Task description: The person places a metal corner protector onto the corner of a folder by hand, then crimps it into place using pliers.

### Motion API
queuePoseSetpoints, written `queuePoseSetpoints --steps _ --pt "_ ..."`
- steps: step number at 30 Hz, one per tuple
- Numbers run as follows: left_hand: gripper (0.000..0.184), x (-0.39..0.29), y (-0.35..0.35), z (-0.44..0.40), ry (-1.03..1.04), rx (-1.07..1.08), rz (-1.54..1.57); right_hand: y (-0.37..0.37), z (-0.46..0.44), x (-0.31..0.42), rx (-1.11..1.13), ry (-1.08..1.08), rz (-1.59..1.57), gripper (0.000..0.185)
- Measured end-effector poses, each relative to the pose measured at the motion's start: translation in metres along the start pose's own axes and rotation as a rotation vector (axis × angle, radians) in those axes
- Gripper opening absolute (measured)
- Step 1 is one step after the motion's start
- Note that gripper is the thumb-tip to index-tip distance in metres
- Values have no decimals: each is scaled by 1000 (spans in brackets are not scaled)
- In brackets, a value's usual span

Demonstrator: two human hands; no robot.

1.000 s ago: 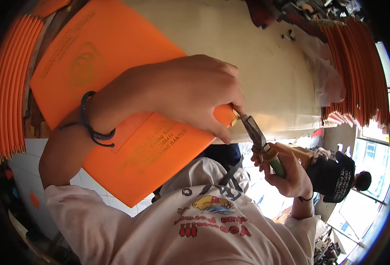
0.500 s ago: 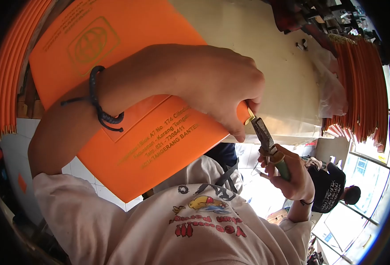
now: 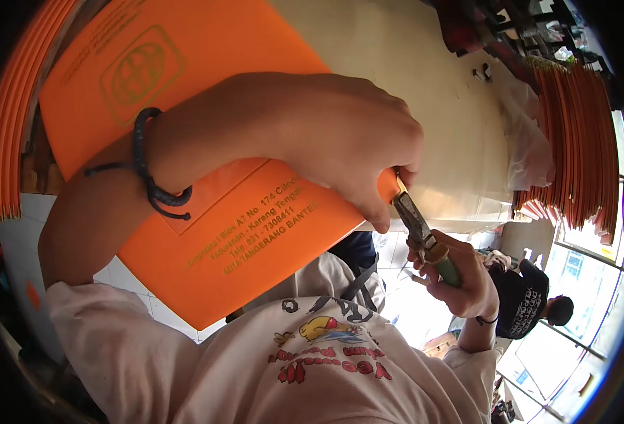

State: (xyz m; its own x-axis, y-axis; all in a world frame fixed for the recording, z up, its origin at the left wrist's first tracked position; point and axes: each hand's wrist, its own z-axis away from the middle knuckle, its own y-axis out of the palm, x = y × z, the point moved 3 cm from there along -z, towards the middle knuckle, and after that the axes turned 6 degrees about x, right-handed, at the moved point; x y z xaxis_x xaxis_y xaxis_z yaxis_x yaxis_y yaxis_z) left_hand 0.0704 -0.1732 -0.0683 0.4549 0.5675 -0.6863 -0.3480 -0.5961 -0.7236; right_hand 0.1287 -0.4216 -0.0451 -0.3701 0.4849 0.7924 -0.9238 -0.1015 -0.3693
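Note:
My left hand (image 3: pixel 358 134) is closed round the corner of an orange printed folder (image 3: pixel 255 226), fingers above and thumb at the lower edge. A dark braided bracelet (image 3: pixel 142 148) circles that wrist. My right hand (image 3: pixel 460 279) grips a pair of pliers (image 3: pixel 416 219) with green handles and worn metal jaws. The jaw tips meet the folder's corner beside my left thumb, where a small gold-coloured piece (image 3: pixel 399 185) shows. Whether the jaws are fully closed on it is hard to see. The folder lies opened out, with gold lettering and a globe emblem, partly covered by my left forearm.
Stacked orange folders stand at the left edge (image 3: pixel 15 106) and another stack (image 3: pixel 573 134) at the right, beside clear plastic (image 3: pixel 527 141). Beneath the work is a pale tabletop (image 3: pixel 411 56). Dark metal equipment (image 3: pixel 510 35) sits at the far right. A person in black (image 3: pixel 527 300) is beyond.
My right hand has moved the pliers slightly up and left, so the jaws now cover more of the gold-coloured piece. The folder and left arm have shifted slightly left in view.

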Motion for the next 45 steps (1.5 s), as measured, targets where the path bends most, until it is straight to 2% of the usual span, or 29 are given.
queuePoseSetpoints --steps 2,6,9,18,21,24,26,31,37,40,45 --pt "51 1 1 1 2 11 13 0 -2 -5 22 -100 6 23" --pt "43 0 -1 2 -21 42 55 4 1 -10 22 42 -156 30" --pt "39 -2 -1 3 -46 68 63 3 2 -13 12 -15 -123 32" --pt "39 -1 0 1 -49 74 54 -1 2 -10 62 76 -73 33" --pt "44 1 -1 1 -27 42 41 2 2 -9 50 85 -162 38" --pt "46 2 1 1 -13 21 36 6 3 -15 51 -99 -137 53" --pt "44 1 1 1 -23 10 41 9 4 -15 55 -97 -172 65" --pt "33 -3 6 1 -46 -81 -13 7 14 -14 135 124 -194 82" --pt "23 -8 4 1 -59 -93 -52 6 11 -15 146 2 -99 88" --pt "21 -8 4 0 -70 -77 -3 6 12 -9 152 101 -179 89" --pt "20 -8 7 0 -30 -109 1 6 11 -5 147 103 -185 91"
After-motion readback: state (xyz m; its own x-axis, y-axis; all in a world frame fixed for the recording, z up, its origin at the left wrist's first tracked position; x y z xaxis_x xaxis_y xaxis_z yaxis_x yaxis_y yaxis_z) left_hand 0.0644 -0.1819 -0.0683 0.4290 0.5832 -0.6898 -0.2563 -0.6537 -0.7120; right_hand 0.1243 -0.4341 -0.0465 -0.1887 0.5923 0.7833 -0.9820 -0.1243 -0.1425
